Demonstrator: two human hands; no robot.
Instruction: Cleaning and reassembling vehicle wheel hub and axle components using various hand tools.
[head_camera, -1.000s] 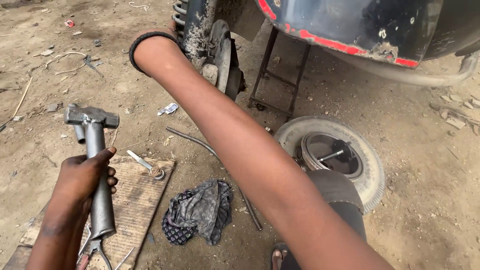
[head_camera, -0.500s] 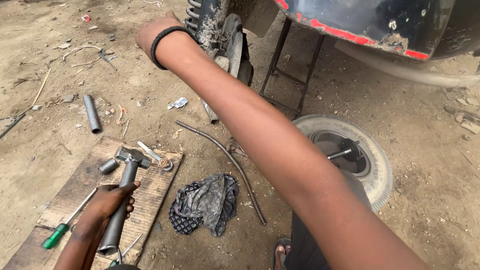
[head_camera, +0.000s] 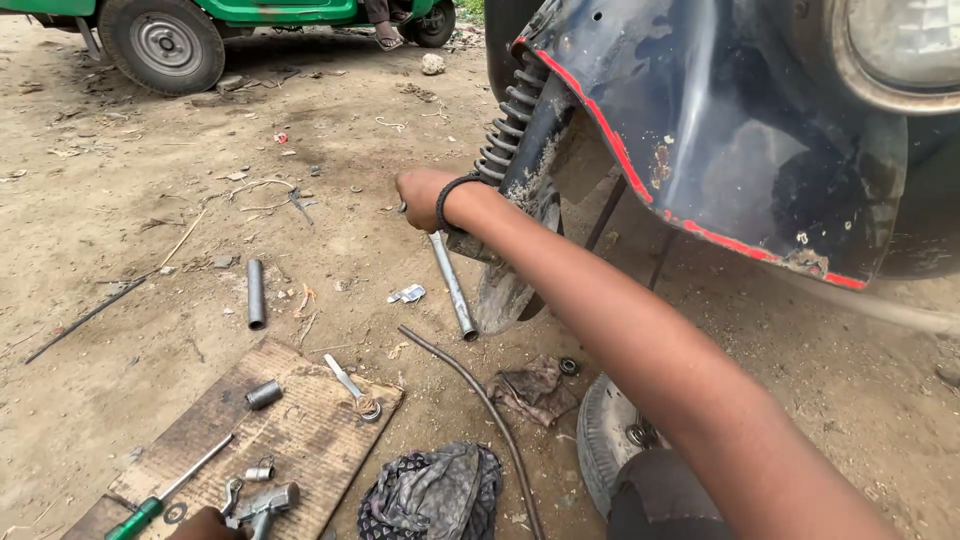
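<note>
My right hand (head_camera: 424, 196), with a black band at the wrist, reaches far forward and grips the top end of a long grey metal rod (head_camera: 452, 285). The rod slants down to the dirt beside the vehicle's muddy front fork and coil spring (head_camera: 506, 122). Only the knuckles of my left hand (head_camera: 196, 523) show at the bottom edge. It is next to a grey hammer (head_camera: 266, 498) whose head rests on the near end of a wooden board (head_camera: 310, 430); the grip itself is cut off by the frame.
On the board lie a green-handled screwdriver (head_camera: 150, 510), a socket (head_camera: 263, 393) and a small wrench (head_camera: 352, 385). A short pipe (head_camera: 255, 292), a curved rod (head_camera: 480, 400), a dark rag (head_camera: 430, 490) and a tyre (head_camera: 598, 440) lie on the dirt. A dark blue fender (head_camera: 720, 130) overhangs. A green vehicle (head_camera: 160, 40) stands behind.
My view has tilted up toward the vehicle. My right hand now holds a long metal rod by the fork. My left hand has lowered the hammer onto the board's near end.
</note>
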